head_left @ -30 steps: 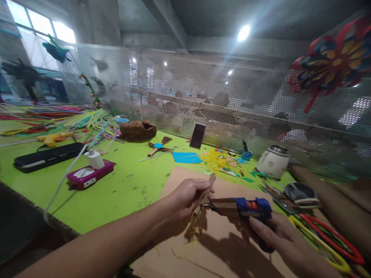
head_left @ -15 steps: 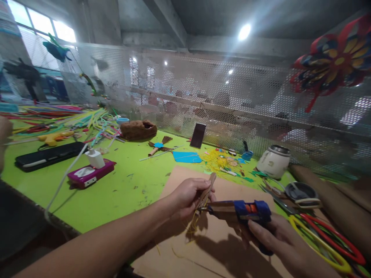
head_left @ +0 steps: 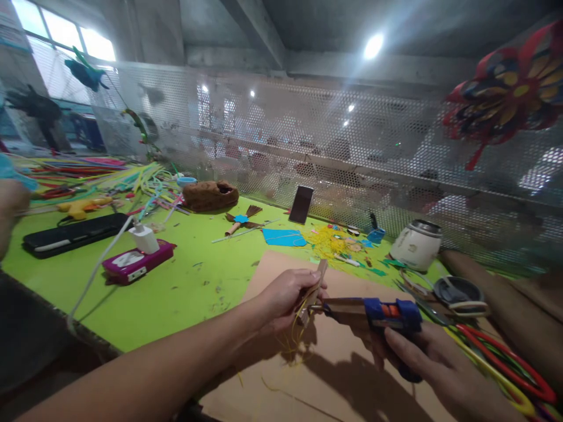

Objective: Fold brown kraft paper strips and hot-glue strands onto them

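Observation:
My left hand (head_left: 281, 296) is closed on a flat wooden stick (head_left: 317, 282) that tilts up to the right, with thin yellow strands (head_left: 295, 337) hanging from its lower end. My right hand (head_left: 422, 363) grips a blue hot glue gun (head_left: 382, 313) by its handle. The gun's brown-wrapped nozzle points left and touches the stick near my left fingers. Both hands hover over a brown cardboard sheet (head_left: 334, 381) on the green table (head_left: 176, 287).
A pink power strip (head_left: 137, 262) with a white charger lies at left, near a black case (head_left: 70, 234). A phone (head_left: 301, 204), a white pot (head_left: 416, 244), yellow scraps (head_left: 328, 240), scissors (head_left: 422, 302) and coloured strips (head_left: 501, 363) sit behind and right. Another person's arm (head_left: 9, 205) shows at far left.
The glue gun and my right hand have shifted slightly to the right and up. The stick and my left hand stay almost where they were.

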### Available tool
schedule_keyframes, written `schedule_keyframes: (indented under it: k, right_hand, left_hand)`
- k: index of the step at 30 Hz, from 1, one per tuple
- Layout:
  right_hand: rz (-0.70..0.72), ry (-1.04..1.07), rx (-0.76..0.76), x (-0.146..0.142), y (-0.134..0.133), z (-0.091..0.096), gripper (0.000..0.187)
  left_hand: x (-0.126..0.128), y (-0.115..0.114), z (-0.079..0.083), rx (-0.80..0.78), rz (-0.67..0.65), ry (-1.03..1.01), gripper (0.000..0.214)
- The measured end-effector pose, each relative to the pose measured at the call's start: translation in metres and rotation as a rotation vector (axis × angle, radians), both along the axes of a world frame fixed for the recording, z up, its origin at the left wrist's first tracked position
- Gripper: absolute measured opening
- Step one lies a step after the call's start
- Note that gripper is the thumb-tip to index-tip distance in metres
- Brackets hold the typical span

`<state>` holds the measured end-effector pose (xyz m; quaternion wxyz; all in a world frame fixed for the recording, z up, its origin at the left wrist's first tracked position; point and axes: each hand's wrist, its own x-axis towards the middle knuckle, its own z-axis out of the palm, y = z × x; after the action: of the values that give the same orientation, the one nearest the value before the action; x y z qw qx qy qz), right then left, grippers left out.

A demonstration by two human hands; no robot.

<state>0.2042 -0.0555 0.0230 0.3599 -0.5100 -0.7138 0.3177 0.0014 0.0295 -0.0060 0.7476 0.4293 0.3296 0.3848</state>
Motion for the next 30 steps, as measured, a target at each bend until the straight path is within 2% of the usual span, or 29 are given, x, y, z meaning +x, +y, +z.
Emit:
schedule_keyframes:
  k: [9,19,23,30]
  right_hand:
    - [-0.02,-0.02,-0.033,0.0052,0.0016,-0.0042,0.042]
    - [0.064,0.017,-0.065,-0.0017,0.0022,-0.0045,0.036]
    - [0.051,-0.021,-0.084,-0.0004,0.0005,-0.0046,0.042]
    - [0.028,0.02,-0.119,0.0002,-0.0002,-0.0045,0.043]
  left_hand:
    - [0.0019,-0.0021,-0.002,0.007,0.048,-0.031,0.018]
    - [0.0017,-0.0026,-0.0034,0.008,0.02,-0.05,0.018]
    - [0.0014,-0.0022,-0.0026,-0.021,0.004,-0.044,0.017]
    - [0.0006,-0.0025,0.0003,-0.029,-0.003,-0.022,0.02]
